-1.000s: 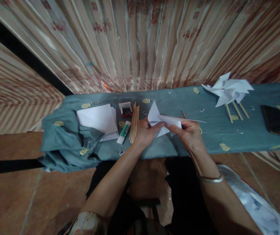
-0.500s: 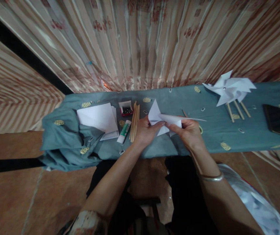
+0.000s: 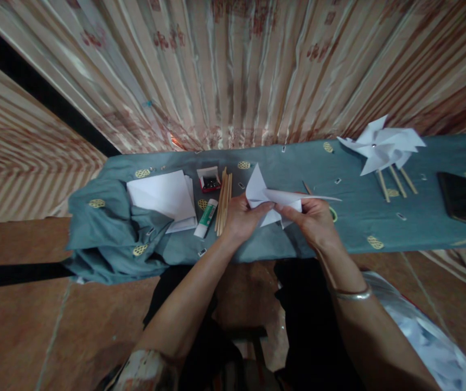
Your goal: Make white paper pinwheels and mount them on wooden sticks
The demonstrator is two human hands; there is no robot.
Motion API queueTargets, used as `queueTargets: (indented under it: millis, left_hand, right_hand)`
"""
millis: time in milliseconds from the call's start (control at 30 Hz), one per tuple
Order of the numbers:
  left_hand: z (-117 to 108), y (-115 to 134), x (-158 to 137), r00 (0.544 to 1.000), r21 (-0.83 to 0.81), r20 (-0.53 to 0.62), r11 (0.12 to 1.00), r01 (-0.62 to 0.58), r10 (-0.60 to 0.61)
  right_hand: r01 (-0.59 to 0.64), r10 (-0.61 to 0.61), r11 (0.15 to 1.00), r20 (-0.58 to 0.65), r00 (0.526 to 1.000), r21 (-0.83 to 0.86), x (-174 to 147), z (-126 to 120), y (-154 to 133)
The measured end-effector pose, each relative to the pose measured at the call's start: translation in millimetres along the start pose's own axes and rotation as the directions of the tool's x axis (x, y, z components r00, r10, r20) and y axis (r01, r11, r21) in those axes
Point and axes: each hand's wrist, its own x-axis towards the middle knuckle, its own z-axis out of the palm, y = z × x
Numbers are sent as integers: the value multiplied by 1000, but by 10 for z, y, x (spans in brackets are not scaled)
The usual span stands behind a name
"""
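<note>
Between my two hands is a white paper pinwheel [image 3: 271,218], its blades partly folded in and pointing several ways. My left hand [image 3: 244,218] pinches its left side, thumb on top near the centre. From the right, my right hand [image 3: 312,218] grips it too, with its thumb close to the left one and its other fingers under the paper. The fingertips beneath are hidden. Just left of my left hand lie several wooden sticks [image 3: 223,203], a glue stick [image 3: 205,219] and a small open box of dark pins [image 3: 209,180].
A stack of white paper squares [image 3: 161,198] lies left on the cloth-covered table [image 3: 355,222]. Finished pinwheels [image 3: 383,145] on sticks rest at the back right, beside a dark phone [image 3: 460,198]. A green ring-shaped object [image 3: 333,215] sits partly behind my right hand. Curtains hang behind.
Almost nothing differs. Both hands keep the same hold on the paper pinwheel, and the whole view has shifted very slightly.
</note>
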Motion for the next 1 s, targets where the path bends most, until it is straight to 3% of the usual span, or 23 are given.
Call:
queueTargets:
  millis: [267,1000]
  left_hand:
    - [-10,2,6,1000,98,-3,995,-19,19]
    - [-39,10,-11,1000,89,-24,996,16,-14]
  right_hand:
    - [-17,17,1000,8,1000,5,-7,3,0]
    - [-34,34,999,9,999,18,-37,65,50]
